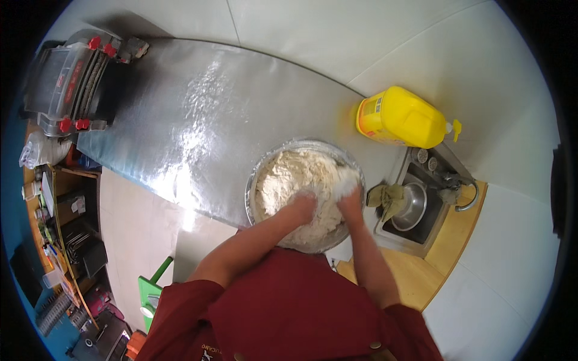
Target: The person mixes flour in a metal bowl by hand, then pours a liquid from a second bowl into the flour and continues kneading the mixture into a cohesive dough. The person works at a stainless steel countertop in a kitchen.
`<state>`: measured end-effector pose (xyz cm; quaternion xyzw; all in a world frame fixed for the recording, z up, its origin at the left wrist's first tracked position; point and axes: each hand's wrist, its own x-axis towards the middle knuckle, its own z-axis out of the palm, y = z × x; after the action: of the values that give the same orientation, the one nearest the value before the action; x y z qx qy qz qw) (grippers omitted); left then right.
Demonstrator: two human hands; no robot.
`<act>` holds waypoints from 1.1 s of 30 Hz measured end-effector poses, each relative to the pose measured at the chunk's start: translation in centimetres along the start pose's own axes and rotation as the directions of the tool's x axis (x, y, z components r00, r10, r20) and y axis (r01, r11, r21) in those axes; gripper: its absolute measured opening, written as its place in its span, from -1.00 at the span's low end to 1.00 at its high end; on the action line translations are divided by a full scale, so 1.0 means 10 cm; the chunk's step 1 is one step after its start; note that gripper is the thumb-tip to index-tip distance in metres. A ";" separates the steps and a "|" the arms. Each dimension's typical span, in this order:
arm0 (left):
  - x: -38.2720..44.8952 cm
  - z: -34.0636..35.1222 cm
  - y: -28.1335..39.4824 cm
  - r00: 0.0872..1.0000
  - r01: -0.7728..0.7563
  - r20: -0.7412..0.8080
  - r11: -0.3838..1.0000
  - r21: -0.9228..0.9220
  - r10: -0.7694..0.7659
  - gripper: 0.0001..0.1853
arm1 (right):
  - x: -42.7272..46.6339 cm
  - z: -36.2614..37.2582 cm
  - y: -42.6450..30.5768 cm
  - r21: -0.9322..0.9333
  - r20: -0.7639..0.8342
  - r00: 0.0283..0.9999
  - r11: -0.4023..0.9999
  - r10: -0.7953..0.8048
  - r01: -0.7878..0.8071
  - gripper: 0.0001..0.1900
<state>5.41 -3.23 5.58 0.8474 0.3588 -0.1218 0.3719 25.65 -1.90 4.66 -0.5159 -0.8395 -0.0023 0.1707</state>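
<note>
A wide metal bowl (249, 198) stands at the near edge of the steel worktop, holding a rough, floury dough (280, 173). My left hand (306, 204) is in the dough near the bowl's middle, its fingers sunk in and mostly hidden. At the bowl's right side, my right hand (348, 189) is blurred and coated white with flour or dough; its fingers cannot be made out clearly.
Beyond the bowl to the right is a yellow plastic jug (406, 118). A sink (429, 225) at the right holds a metal bowl (414, 206), with an olive cloth (389, 198) on its edge. A machine with red knobs (67, 85) stands at the worktop's far left.
</note>
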 end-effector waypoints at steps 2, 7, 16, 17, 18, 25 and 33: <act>0.13 0.17 -0.07 0.998 0.038 0.049 0.998 -0.053 -0.035 -0.58 | 0.04 -0.14 -0.18 0.121 -0.009 0.975 0.968 0.220 -0.218 -0.71; 0.21 0.13 -0.04 0.997 0.062 0.053 0.987 -0.146 -0.055 -0.57 | 0.90 0.35 -0.19 0.495 0.348 0.872 0.723 0.343 -0.482 -0.86; 0.47 1.00 -0.31 0.941 -0.122 -0.334 0.975 -0.186 0.054 -0.59 | 1.35 0.11 -1.00 0.622 0.477 0.876 0.677 0.070 -0.393 -0.80; 0.41 0.72 -0.23 0.987 -0.088 -0.139 0.995 -0.051 0.080 -0.61 | 1.26 0.45 -0.57 0.652 0.555 0.827 0.663 -0.086 -0.368 -0.79; 0.30 0.53 -0.17 0.997 -0.056 0.058 0.995 0.080 0.052 -0.62 | 1.32 0.30 -0.29 0.454 0.795 0.606 0.685 -0.023 -0.569 -0.72; 0.14 -0.03 0.12 0.995 0.050 0.086 0.997 -0.066 -0.044 -0.63 | -0.48 0.10 -0.03 0.180 0.291 0.934 0.947 0.206 -0.265 -0.73; -0.20 -0.04 -0.23 0.975 -0.048 -0.214 0.997 0.068 0.061 -0.50 | -0.20 -0.72 -0.57 0.579 0.371 0.894 0.690 0.251 -0.434 -0.63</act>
<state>2.38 -2.90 5.53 0.8763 0.3696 -0.0300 0.3074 23.57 -7.61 11.88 -0.5689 -0.6899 0.3884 0.2227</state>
